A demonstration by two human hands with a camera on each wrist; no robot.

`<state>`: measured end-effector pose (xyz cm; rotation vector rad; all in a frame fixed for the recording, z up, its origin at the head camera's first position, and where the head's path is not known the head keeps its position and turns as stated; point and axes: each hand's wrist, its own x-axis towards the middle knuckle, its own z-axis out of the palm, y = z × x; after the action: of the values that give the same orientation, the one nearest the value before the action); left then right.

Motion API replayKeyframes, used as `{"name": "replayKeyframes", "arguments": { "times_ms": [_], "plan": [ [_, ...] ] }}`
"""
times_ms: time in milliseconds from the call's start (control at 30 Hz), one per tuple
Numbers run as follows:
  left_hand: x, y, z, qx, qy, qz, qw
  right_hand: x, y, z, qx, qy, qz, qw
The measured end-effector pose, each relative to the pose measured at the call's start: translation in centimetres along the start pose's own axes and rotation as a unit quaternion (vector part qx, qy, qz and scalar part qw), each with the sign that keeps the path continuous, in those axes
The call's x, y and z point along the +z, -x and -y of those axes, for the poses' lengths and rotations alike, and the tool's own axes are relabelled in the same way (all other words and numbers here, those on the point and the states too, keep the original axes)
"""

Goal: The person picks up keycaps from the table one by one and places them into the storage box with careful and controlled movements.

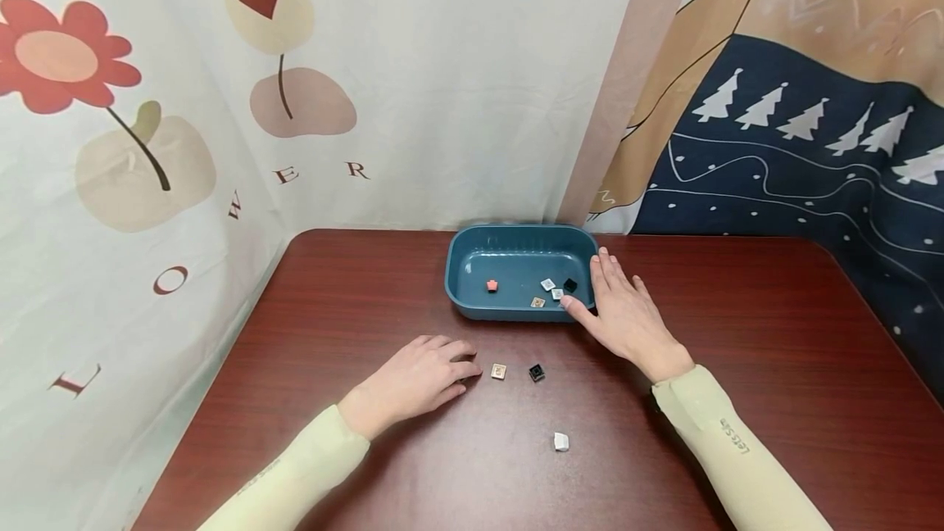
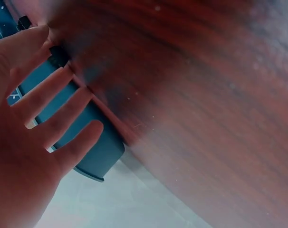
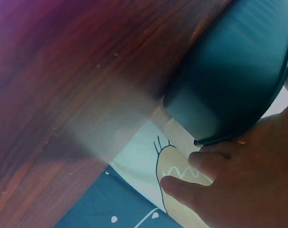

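A blue-green plastic tray [image 1: 509, 314] stands at the back of the table. Inside lie a coral keycap [image 1: 492, 286], two white keycaps [image 1: 547, 284], a black keycap [image 1: 570, 285] and a beige keycap [image 1: 537, 302]. My right hand [image 1: 630, 318] rests at the tray's right end, its thumb over the front rim and its fingers straight along the outside. My left hand [image 1: 416, 379] is low over the table with relaxed, slightly bent fingers. Just right of its fingertips lies another beige keycap [image 1: 498, 371], then another black keycap [image 1: 537, 372]. A white keycap [image 1: 561, 442] is nearer the front.
The reddish-brown wooden table [image 1: 774, 351] spreads out on both sides of the tray. Behind it hangs a printed curtain [image 1: 457, 88] with flowers and letters. A dark blue cloth [image 1: 796, 162] with white trees hangs at the right.
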<state>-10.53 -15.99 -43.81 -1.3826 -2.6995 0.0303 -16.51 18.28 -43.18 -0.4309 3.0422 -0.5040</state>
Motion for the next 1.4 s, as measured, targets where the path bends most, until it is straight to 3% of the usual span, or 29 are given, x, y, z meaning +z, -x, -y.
{"name": "replayKeyframes", "arguments": {
  "times_ms": [367, 667, 1000, 1400],
  "plan": [
    [0.2, 0.1, 0.0, 0.013, 0.013, -0.04, 0.999, 0.1, 0.0, 0.0, 0.0, 0.0, 0.0, 1.0],
    [0.3, 0.1, -0.1, 0.017, 0.022, -0.053, 0.9982, 0.0, 0.0, 0.0, 0.001, 0.0, 0.002, 1.0],
    [0.1, 0.2, -0.3, 0.006, 0.041, -0.04, 0.9983, 0.1, -0.1, -0.1, 0.0, -0.002, 0.0, 1.0],
    [-1.1, -0.4, -0.2, 0.021, 0.009, -0.101, 0.9947, 0.2, 0.0, -0.1, -0.001, -0.002, -0.003, 1.0]
  ]
}}
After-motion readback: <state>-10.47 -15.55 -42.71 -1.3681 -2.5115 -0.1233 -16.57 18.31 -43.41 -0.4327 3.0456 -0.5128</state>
